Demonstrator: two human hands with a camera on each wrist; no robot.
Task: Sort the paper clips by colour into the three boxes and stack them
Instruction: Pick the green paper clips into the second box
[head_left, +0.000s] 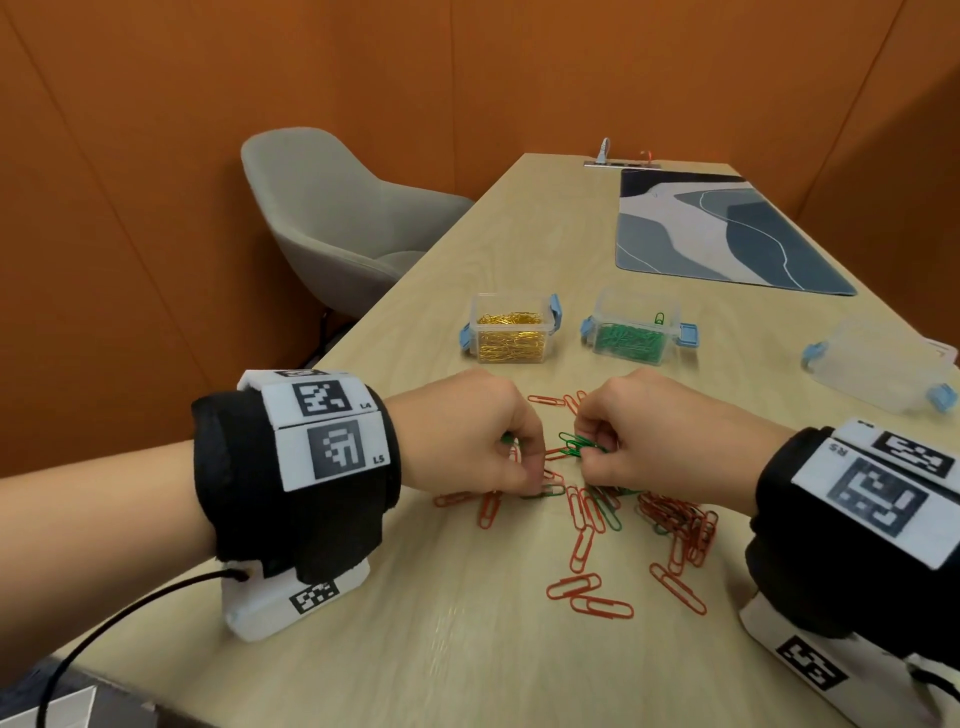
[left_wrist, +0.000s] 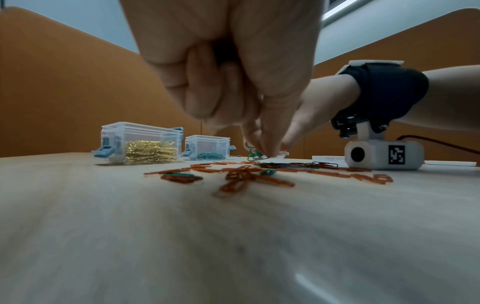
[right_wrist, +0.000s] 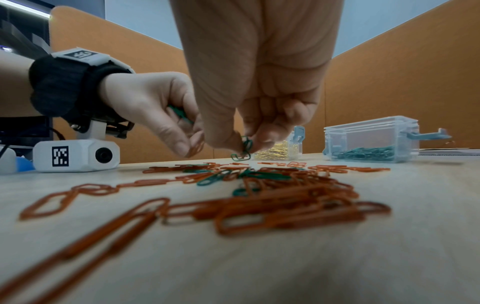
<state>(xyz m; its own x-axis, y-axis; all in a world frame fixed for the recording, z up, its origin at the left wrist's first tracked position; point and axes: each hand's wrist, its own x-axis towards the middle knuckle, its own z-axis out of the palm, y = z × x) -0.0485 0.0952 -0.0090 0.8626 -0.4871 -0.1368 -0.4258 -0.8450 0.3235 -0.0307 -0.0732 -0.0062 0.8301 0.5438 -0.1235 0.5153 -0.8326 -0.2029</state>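
Red and a few green paper clips (head_left: 670, 519) lie scattered on the wooden table (head_left: 441, 639). My right hand (head_left: 587, 441) pinches a small bunch of green clips (head_left: 579, 446) just above the pile; the same green clips (right_wrist: 242, 151) hang from its fingertips in the right wrist view. My left hand (head_left: 524, 467) has its fingers curled, with green clips (right_wrist: 179, 113) tucked in the palm, and its fingertips reach down onto a green clip (head_left: 543, 491) on the table. Behind stand a clear box of gold clips (head_left: 511, 335) and a clear box of green clips (head_left: 631, 335).
A third clear box (head_left: 883, 371) lies empty on its side at the right. A patterned desk mat (head_left: 722, 234) covers the far right of the table. A grey chair (head_left: 332, 218) stands beyond the table's left edge. The near table surface is bare wood.
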